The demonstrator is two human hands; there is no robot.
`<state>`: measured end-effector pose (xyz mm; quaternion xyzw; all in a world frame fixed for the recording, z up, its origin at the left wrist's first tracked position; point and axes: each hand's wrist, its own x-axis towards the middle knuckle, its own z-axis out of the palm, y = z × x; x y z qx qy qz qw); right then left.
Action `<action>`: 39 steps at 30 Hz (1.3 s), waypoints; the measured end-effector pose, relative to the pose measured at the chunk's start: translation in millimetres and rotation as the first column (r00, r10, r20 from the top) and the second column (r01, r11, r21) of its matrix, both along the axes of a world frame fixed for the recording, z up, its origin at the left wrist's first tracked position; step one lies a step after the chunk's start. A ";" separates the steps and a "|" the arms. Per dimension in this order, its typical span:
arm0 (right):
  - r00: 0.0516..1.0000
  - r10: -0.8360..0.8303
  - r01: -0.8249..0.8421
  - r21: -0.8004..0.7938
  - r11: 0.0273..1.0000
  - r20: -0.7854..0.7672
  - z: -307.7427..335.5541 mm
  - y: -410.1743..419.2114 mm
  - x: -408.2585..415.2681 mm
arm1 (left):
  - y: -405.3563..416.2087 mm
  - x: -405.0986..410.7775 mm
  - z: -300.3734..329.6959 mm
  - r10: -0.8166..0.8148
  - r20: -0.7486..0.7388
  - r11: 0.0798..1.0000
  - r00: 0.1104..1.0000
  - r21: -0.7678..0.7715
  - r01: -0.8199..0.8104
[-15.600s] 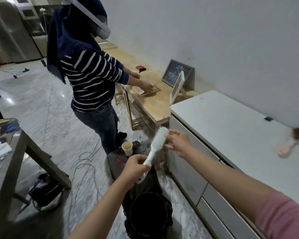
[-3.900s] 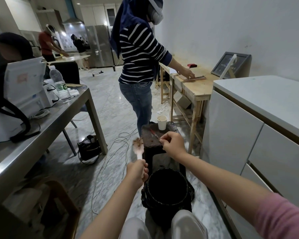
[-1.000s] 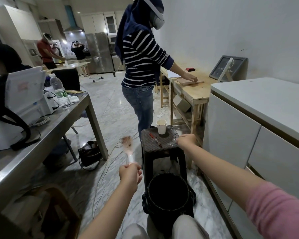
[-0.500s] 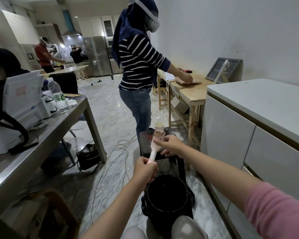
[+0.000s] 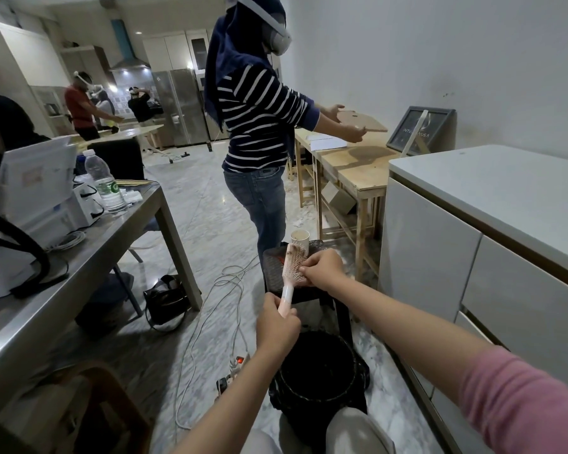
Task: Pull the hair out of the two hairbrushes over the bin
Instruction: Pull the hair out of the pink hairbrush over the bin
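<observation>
My left hand (image 5: 277, 326) grips the handle of a pink hairbrush (image 5: 290, 268), held upright with its bristles facing right. Brown hair clings to the top of its bristles. My right hand (image 5: 322, 267) pinches at the bristles on the brush's lower half. The black bin (image 5: 318, 398), lined with a black bag, stands on the floor just below and in front of my hands. The second hairbrush is not in sight.
A dark stool (image 5: 312, 280) with a paper cup (image 5: 300, 239) stands right behind the brush. A person in a striped top (image 5: 259, 126) works at a wooden table (image 5: 354, 172). A white cabinet (image 5: 492, 231) is on the right, a metal table (image 5: 63, 273) on the left, cables (image 5: 210, 309) on the floor.
My left hand brought the pink brush from out left back over the bin. My right hand came off the stool and closed on the bristles.
</observation>
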<state>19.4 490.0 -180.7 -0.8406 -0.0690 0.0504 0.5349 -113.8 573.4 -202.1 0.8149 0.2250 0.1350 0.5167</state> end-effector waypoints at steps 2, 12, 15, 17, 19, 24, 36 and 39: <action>0.998 0.021 -0.018 -0.042 0.999 0.056 4.9 0.5 -7.0 | 2.8 1.2 -1.6 0.013 -0.020 0.997 1.000 -0.081 -0.014; 0.957 0.201 -0.123 -0.334 0.935 0.209 8.4 -1.5 -17.4 | 33.5 10.1 -18.8 0.209 -0.215 0.865 0.954 -0.416 -0.283; 0.970 0.150 -0.097 -0.259 0.961 0.194 5.8 -3.4 -12.1 | 45.1 9.4 -25.1 0.293 -0.264 0.772 0.919 -0.502 -0.390; 0.986 0.060 -0.035 -0.158 0.987 0.156 6.3 -7.1 -7.8 | 53.5 8.7 -27.6 0.340 -0.265 0.721 0.902 -0.542 -0.431; 0.995 -0.045 0.051 -0.068 0.996 0.087 6.9 -13.6 -4.3 | 60.7 6.8 -29.3 0.390 -0.265 0.687 0.882 -0.553 -0.471; 0.985 -0.170 0.170 -0.015 0.985 -0.021 -4.1 -21.6 11.1 | 72.3 4.8 -32.3 0.500 -0.238 0.650 0.833 -0.534 -0.542; 0.895 0.279 -0.393 -0.319 0.862 -0.349 -7.9 -23.7 3.6 | 60.9 -5.3 -5.5 0.422 0.004 0.823 0.907 -0.421 -0.381; 0.955 0.185 -0.252 -0.302 0.919 -0.233 -8.6 -22.6 4.8 | 58.5 -8.1 -0.5 0.309 0.015 0.891 0.951 -0.354 -0.284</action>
